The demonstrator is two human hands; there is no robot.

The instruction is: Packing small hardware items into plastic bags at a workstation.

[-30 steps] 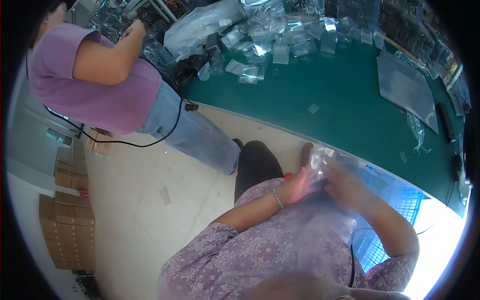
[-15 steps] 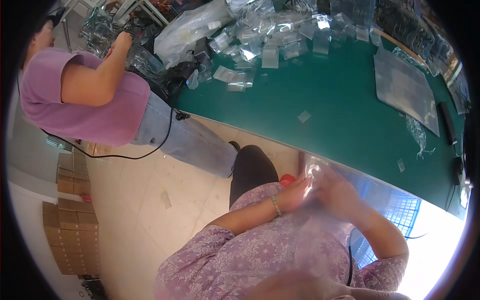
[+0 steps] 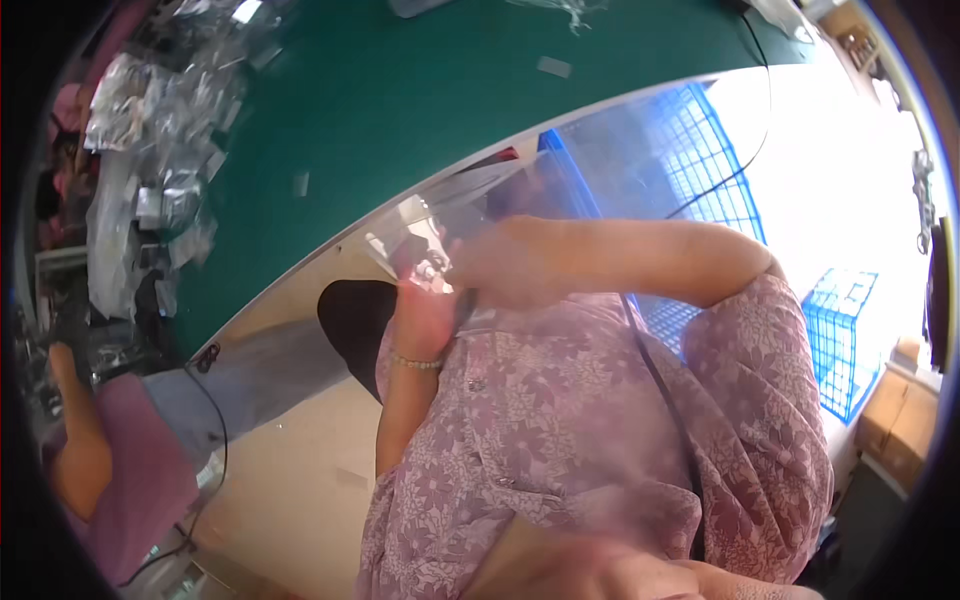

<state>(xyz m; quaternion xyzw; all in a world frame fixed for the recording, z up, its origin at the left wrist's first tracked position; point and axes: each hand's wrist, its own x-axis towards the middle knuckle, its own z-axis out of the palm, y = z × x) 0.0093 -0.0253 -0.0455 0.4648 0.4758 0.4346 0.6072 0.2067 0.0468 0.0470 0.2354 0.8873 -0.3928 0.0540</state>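
Observation:
Both my hands are raised close to my chest, below the edge of the green table (image 3: pixel 420 90). My left hand (image 3: pixel 425 310) and my right hand (image 3: pixel 490 270) together hold a small clear plastic bag (image 3: pixel 415 255) with something small and dark inside. The bag and my fingers are blurred, so the exact grip is hard to read. My left wrist wears a thin bracelet. My floral purple sleeves fill the lower middle of the view.
A heap of clear plastic bags (image 3: pixel 160 170) lies on the table at the left. A person in a purple top (image 3: pixel 130 470) stands at the lower left. Blue wire baskets (image 3: pixel 690 180) sit at the right, with cardboard boxes (image 3: pixel 895 410) beyond.
The view has swung and tilted sharply to the right; the table now sits at the top and the other person at the lower left. My hands stay together on the bag.

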